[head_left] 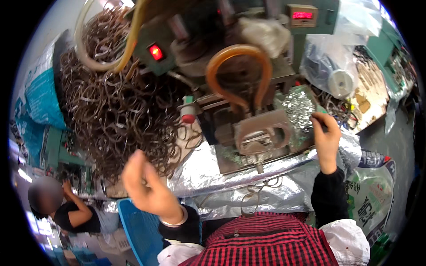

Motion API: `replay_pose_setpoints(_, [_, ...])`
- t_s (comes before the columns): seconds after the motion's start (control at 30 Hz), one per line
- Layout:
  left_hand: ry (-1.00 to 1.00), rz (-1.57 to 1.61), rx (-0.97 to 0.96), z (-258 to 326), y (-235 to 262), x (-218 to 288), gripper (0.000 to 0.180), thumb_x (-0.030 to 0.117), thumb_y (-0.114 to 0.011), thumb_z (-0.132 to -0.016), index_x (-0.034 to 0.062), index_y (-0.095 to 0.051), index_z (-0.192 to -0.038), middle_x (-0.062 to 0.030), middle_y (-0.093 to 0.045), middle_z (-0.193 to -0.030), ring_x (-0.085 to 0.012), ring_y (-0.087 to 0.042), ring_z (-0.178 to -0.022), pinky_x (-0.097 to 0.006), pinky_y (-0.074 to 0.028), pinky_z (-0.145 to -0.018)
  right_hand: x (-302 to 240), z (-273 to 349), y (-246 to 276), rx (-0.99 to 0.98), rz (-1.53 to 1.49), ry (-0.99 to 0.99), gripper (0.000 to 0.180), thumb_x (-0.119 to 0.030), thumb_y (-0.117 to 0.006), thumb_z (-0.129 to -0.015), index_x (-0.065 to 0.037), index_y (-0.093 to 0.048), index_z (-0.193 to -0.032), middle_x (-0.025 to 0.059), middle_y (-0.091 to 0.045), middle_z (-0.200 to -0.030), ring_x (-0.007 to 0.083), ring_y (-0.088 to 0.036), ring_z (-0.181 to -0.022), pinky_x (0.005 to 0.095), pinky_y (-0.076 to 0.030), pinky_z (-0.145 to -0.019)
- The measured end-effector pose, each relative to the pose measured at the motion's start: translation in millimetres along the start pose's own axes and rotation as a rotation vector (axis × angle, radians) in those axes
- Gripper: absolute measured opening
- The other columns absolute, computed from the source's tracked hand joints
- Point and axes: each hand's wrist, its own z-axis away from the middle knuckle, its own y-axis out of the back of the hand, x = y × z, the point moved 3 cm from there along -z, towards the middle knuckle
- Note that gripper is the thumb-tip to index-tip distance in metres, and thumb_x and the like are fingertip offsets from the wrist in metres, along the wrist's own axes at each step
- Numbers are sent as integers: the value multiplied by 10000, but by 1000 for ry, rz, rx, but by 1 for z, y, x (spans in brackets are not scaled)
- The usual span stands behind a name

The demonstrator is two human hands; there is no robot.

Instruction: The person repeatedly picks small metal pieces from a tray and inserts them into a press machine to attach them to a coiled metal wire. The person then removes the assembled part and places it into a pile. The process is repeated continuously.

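Observation:
My left hand (148, 188) is raised beside a large heap of thin, dark brown curved bands (120, 115). Its fingers are apart and somewhat blurred, with nothing seen in them. My right hand (327, 139) is over the edge of a tray of small shiny metal pieces (299, 108). Its thumb and forefinger are bent together there, and whatever they hold is too small to make out. Between the hands stands a bench machine with a brown metal fixture (262, 131) and an amber loop of tubing (239, 49) above it.
A red-tipped button (188, 117) sticks out left of the fixture. Silver foil sheeting (239, 186) covers the bench's front edge, with a few loose bands on it. A blue plastic basket (140, 228) stands at my left. Another person (80, 213) sits farther left.

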Motion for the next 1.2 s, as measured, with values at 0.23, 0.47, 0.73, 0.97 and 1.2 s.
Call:
replay_pose_setpoints(0.23, [-431, -235, -706, -17, -85, -60, 214, -9, -676, -736, 73, -753, -917, -94, -686, -969, -312, -630, -941, -390, -500, -832, -45, -6, -27, -51, 12, 147, 126, -9, -704, -844, -17, -718, -969, 122, -711, -934, 279, -671, -903, 353, -505, -810])
replay_pose_setpoints(0.47, [-622, -186, -1125, 37, -187, -178, 124, 133, -711, -695, 113, -743, -813, -120, -696, -840, -344, -664, -827, -443, -513, -762, -22, 7, -13, 15, 131, 168, 133, -2, -695, -822, -35, -693, -951, 148, -702, -1026, 326, -655, -1085, 393, -489, -940])
replay_pose_setpoints(0.73, [326, 278, -1210, 12, -88, -139, 143, 51, -705, -833, -9, -689, -961, -115, -694, -922, -224, -659, -823, -309, -502, -754, -28, 41, 49, -3, 43, -45, 144, 33, -693, -815, -7, -721, -951, 117, -706, -950, 262, -652, -912, 341, -486, -836])
replay_pose_setpoints(0.97, [673, 481, -505, 20, -70, -120, 296, 117, -608, -1007, -20, -645, -1267, -19, -671, -1091, -51, -570, -858, -203, -451, -754, -98, -19, -51, -240, -333, 214, 193, -31, -732, -807, -30, -732, -1001, 108, -703, -922, 254, -658, -857, 343, -508, -776])
replay_pose_setpoints(1.2, [740, 520, -203, 65, -68, -107, 305, 97, -592, -1015, 12, -629, -1306, -25, -647, -841, -62, -536, -644, -193, -397, -532, -105, 3, -74, -347, -826, -320, 384, -3, -711, -859, 33, -590, -1222, 58, -683, -1024, 100, -634, -950, 250, -495, -842])
